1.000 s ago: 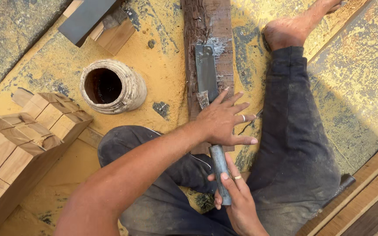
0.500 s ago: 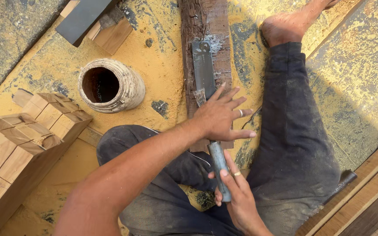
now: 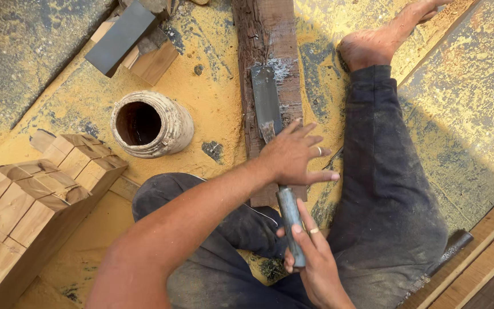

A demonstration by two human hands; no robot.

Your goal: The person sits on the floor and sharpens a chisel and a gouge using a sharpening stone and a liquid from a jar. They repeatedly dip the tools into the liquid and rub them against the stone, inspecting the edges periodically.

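Wrapped around the round grey handle (image 3: 290, 223) of a flat-bladed tool (image 3: 267, 103), the seated worker's right hand (image 3: 315, 269) has its fingers curled shut on the shaft, thumb laid along the top, low between the knees. The left hand (image 3: 295, 154) comes across from the left on a bare forearm. It lies palm down with its fingers spread and flat, gripping nothing and pressing on the tool where the handle meets the steel. Seen from the head camera, the wide grey blade lies face down along a rough, dark wooden plank (image 3: 275, 34) that runs away from the worker between the legs, and a pale smear of residue shows on the wood beside the blade's far end. By the look of it, the work in hand is rubbing the blade flat against the plank, one hand driving and the other bearing down. Another stroke would call for even downward pressure from the spread fingers and a level handle, so that the steel stays flush with the wood. A dark trouser leg (image 3: 390, 189) stretches out to the right, ending in a bare foot (image 3: 373, 46) near the plank's upper end. To the left, on a floor (image 3: 212, 86) thick with yellow sawdust, stands an open round pot (image 3: 152, 125), well apart from the plank. Stacked pale wooden blocks (image 3: 41, 189) crowd the lower left corner, and a dark rectangular slab (image 3: 120, 37) rests on offcuts at the top.
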